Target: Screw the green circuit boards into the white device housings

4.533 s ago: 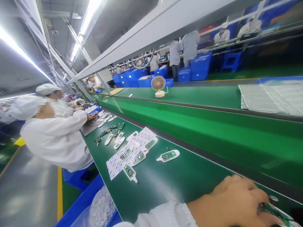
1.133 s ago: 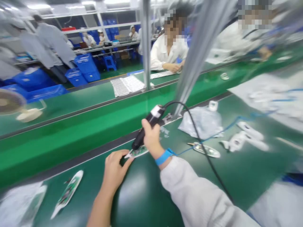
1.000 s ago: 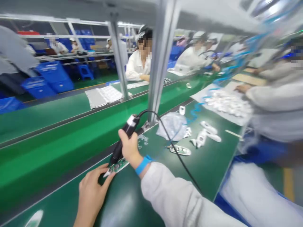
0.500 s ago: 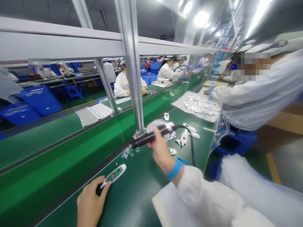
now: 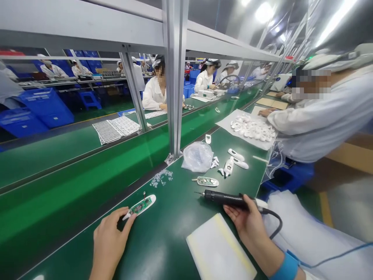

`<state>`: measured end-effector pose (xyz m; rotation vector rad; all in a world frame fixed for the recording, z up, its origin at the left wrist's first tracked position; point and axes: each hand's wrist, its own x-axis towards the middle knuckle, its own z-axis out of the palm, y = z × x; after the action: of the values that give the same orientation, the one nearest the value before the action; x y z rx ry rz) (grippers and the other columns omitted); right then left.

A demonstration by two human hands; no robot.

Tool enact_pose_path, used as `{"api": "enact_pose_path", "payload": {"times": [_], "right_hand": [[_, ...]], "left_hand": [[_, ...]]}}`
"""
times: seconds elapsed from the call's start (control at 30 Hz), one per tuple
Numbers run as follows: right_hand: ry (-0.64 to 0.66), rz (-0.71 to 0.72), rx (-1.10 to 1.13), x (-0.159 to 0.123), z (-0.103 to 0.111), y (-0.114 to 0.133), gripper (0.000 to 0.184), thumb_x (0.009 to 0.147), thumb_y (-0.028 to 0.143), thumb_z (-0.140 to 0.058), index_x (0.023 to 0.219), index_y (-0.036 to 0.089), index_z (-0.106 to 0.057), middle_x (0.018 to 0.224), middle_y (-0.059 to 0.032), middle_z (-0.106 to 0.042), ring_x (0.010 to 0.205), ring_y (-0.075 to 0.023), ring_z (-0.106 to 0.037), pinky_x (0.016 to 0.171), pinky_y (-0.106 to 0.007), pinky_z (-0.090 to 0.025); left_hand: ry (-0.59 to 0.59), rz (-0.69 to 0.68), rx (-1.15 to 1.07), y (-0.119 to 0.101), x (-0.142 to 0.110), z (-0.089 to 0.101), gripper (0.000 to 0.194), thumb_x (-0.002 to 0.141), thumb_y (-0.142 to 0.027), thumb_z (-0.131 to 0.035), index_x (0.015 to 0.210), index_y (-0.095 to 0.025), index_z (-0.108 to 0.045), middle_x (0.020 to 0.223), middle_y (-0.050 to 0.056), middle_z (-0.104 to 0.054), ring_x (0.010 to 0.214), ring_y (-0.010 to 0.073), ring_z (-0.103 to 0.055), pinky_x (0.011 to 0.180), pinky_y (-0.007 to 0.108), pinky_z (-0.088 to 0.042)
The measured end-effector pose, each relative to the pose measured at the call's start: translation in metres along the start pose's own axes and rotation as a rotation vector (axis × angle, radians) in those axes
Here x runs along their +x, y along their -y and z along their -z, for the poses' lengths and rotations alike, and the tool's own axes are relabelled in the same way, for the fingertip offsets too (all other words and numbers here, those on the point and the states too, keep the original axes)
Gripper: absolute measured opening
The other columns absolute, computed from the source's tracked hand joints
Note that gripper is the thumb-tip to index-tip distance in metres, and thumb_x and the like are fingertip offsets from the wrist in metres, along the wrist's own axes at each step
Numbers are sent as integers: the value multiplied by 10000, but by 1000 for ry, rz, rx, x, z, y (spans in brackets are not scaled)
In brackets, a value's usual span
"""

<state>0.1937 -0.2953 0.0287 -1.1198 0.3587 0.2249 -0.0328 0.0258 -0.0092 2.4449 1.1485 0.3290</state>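
The right grip is closed around a corded electric screwdriver and the left grip is spread against a white-cased circuit board on the bench; the unclamped board could be shifted or scratched if the bit slips.

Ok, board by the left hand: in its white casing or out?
In. The green circuit board sits within the open white casing, whose rim shows around it.
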Motion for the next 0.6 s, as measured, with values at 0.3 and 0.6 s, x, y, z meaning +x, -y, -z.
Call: {"api": "enact_pose_path", "payload": {"times": [0.3,0.6], "right_hand": [[-6,-247,-23,-25,-29,-11,286,815,332,-728,1007,132,-657,979,-155,-760,897,-256,-754,766,-305,-644],[580,470,-780,-51,-39,5,340,842,555,-704,754,227,-724,730,-79,-704,657,-252,-671,598,-357,-570]], "left_hand": [[-14,-8,1,1,0,0,475,888,-636,-463,1111,-279,-684,1283,51,-705,1229,375,-583,984,531,-437],[-110,-93,-55,-9,-6,0,330,934,-528,-535,1046,-258,-688,1190,53,-736,1141,328,-626,966,479,-431]]}}
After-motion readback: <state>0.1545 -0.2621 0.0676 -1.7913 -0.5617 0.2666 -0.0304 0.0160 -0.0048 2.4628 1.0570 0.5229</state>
